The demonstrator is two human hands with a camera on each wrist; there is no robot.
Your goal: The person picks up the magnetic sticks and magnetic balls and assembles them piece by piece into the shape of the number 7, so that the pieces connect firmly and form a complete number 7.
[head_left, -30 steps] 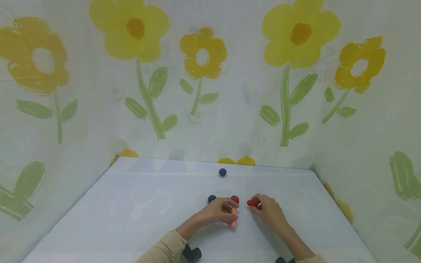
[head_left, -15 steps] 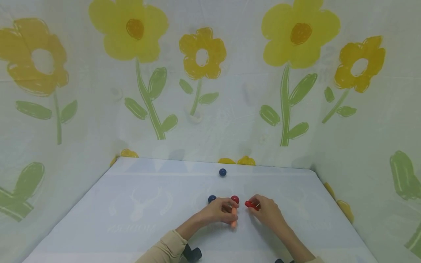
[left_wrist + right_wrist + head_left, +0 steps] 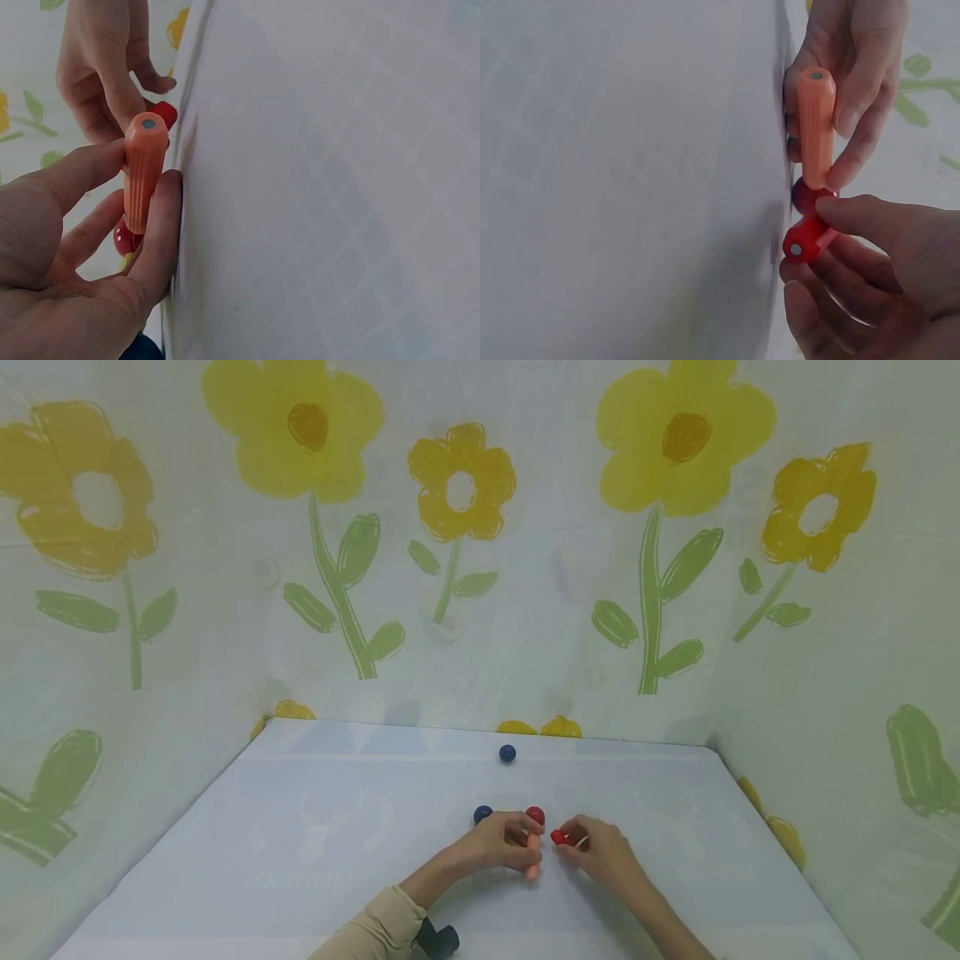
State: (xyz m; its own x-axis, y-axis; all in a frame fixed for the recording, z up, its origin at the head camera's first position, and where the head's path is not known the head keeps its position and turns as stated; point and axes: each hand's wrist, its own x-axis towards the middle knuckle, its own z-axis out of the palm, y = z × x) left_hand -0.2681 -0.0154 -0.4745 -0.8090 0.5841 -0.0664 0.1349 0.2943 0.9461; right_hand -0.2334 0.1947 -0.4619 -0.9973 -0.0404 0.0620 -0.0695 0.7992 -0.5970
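My left hand [image 3: 498,842] pinches an orange magnetic rod [image 3: 145,176] between thumb and fingers, with a metal disc showing in its near end. The rod's far end sits right at a red ball [image 3: 535,815]. To the right, my right hand [image 3: 603,853] holds a shorter-looking red magnetic rod [image 3: 802,240] in its fingertips, tilted, with a metal disc facing the camera. In the head view a small gap separates the red rod from the orange one. Just behind my left hand shows a dark blue ball [image 3: 482,814], partly covered by it.
Another dark blue ball [image 3: 507,753] lies near the back edge of the white table [image 3: 360,843]. A flower-printed curtain [image 3: 525,610] encloses the table at the back and sides. A black wrist device [image 3: 442,941] sits by the left sleeve.
My right hand has come a little left and nearer the body with the red rod, which has turned so its end faces more toward me. My left hand and the orange rod stay in place.
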